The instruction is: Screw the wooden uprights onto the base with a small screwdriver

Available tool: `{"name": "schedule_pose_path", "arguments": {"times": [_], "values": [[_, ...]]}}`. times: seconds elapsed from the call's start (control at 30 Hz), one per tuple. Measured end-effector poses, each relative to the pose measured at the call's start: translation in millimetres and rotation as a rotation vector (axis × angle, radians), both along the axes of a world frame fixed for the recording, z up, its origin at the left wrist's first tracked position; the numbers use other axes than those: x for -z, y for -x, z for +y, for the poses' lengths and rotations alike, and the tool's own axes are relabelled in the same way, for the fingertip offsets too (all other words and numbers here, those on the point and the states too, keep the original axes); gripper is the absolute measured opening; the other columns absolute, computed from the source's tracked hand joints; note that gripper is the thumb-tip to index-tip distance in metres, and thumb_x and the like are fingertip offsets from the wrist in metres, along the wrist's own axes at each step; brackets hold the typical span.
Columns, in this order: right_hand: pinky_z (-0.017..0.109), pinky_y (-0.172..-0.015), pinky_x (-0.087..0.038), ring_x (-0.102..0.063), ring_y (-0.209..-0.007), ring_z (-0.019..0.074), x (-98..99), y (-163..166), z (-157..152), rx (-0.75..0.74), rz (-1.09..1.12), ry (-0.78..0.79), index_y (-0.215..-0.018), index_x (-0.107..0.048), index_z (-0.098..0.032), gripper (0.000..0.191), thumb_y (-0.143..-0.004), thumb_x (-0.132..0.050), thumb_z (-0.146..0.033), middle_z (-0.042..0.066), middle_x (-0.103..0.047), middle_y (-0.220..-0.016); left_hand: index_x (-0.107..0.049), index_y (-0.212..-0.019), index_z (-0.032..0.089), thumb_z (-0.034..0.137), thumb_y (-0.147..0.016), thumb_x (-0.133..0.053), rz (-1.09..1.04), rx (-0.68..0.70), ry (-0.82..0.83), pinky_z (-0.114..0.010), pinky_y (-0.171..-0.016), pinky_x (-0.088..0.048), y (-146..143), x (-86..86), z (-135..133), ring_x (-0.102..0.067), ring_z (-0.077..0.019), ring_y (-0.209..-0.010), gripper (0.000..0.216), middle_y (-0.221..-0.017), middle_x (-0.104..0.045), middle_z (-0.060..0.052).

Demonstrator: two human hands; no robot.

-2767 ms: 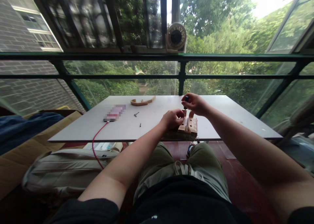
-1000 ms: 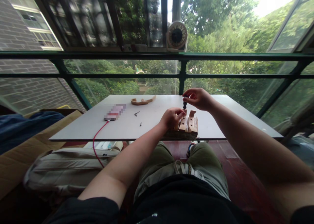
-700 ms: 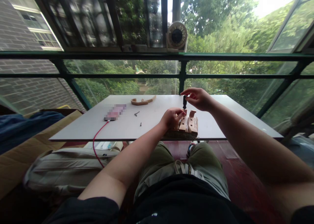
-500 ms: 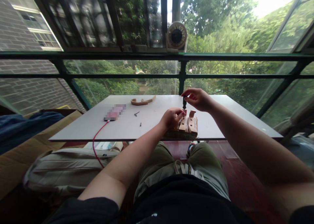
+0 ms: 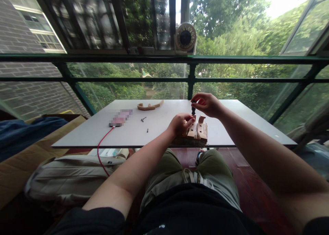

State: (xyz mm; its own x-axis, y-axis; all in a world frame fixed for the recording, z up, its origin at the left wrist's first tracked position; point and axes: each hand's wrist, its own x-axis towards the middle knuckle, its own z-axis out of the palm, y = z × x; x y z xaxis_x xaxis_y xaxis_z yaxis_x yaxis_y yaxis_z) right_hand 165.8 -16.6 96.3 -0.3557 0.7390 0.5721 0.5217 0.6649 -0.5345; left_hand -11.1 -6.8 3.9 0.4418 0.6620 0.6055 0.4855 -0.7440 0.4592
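Standing nearly upright, long axis running down toward the wood, the slim black-handled screwdriver (image 5: 193, 108) lies just left of the right hand (image 5: 207, 103), whose thumb and fingers are closed on its handle. Its lower end drops directly to the fingertips of the left hand (image 5: 182, 123), which is the nearer hand to the tip and covers it; whether those gathered fingers clamp the shaft, a screw or the wood, I cannot tell.

Right under the tool is the far end of a pale wooden strip with dark holes (image 5: 191, 132), its long axis pointing away from the person. The left fingers sit against or just over its left side; contact is unclear. Beside it, across a narrow gap, lies a matching pale strip with an upturned far end (image 5: 201, 129), apart from both hands. Both strips rest on a rough-sided block (image 5: 191, 143) at the near edge of the white table (image 5: 221, 135).
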Motion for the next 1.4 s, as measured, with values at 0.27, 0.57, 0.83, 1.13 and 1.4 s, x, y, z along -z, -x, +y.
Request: {"name": "schedule_pose_path", "arguments": {"times": [0.27,0.57,0.83,1.13,1.4], "values": [[0.026,-0.056,-0.045,-0.056,-0.060,0.0123,1.4,-0.3,-1.5,-0.040,0.024,0.021,-0.098,-0.068,-0.016,0.024,-0.077,-0.064,-0.028,0.004,-0.067,-0.081,-0.073,-0.085,0.017,0.030,-0.089,-0.057,0.007,-0.021,-0.040,-0.026,-0.072,-0.046,-0.6,1.0,0.9,-0.061,-0.0141,-0.072,0.020,-0.079,-0.072,-0.003],[0.028,-0.063,-0.049,-0.058,-0.067,0.0139,10.0,-0.5,3.2,-0.079,0.064,0.065,-0.105,-0.070,-0.018,0.030,-0.077,-0.060,-0.021,0.004,-0.066,-0.082,-0.072,-0.083,0.017,0.032,-0.090,-0.055,0.031,-0.033,-0.045,-0.025,-0.070,-0.044,-0.7,1.6,3.0,-0.060,-0.0143,-0.070,0.023,-0.077,-0.071,-0.003],[0.026,-0.060,-0.046,-0.055,-0.066,0.0131,12.3,-1.5,1.0,-0.045,0.061,0.060,-0.101,-0.066,-0.019,0.025,-0.077,-0.060,-0.023,0.002,-0.062,-0.080,-0.072,-0.086,0.018,0.030,-0.090,-0.054,0.037,0.002,-0.015,-0.026,-0.074,-0.047,-1.4,0.1,1.9,-0.063,-0.0156,-0.076,0.022,-0.082,-0.072,-0.003],[0.028,-0.064,-0.048,-0.058,-0.068,0.0144,15.3,-0.6,2.9,-0.034,0.090,0.043,-0.091,-0.061,-0.019,0.019,-0.076,-0.066,-0.029,0.002,-0.064,-0.080,-0.071,-0.084,0.018,0.033,-0.090,-0.052,0.041,-0.015,-0.028,-0.026,-0.073,-0.046,-1.5,2.3,2.1,-0.062,-0.0151,-0.073,0.024,-0.080,-0.071,-0.004],[0.025,-0.056,-0.044,-0.053,-0.059,0.0117,24.5,2.6,9.1,-0.037,0.156,0.051,-0.090,-0.052,-0.021,0.021,-0.077,-0.064,-0.030,0.000,-0.062,-0.078,-0.071,-0.087,0.017,0.032,-0.089,-0.053,0.057,-0.040,-0.013,-0.026,-0.073,-0.046,-2.3,2.0,3.1,-0.062,-0.0154,-0.073,0.023,-0.080,-0.071,-0.004]]}}
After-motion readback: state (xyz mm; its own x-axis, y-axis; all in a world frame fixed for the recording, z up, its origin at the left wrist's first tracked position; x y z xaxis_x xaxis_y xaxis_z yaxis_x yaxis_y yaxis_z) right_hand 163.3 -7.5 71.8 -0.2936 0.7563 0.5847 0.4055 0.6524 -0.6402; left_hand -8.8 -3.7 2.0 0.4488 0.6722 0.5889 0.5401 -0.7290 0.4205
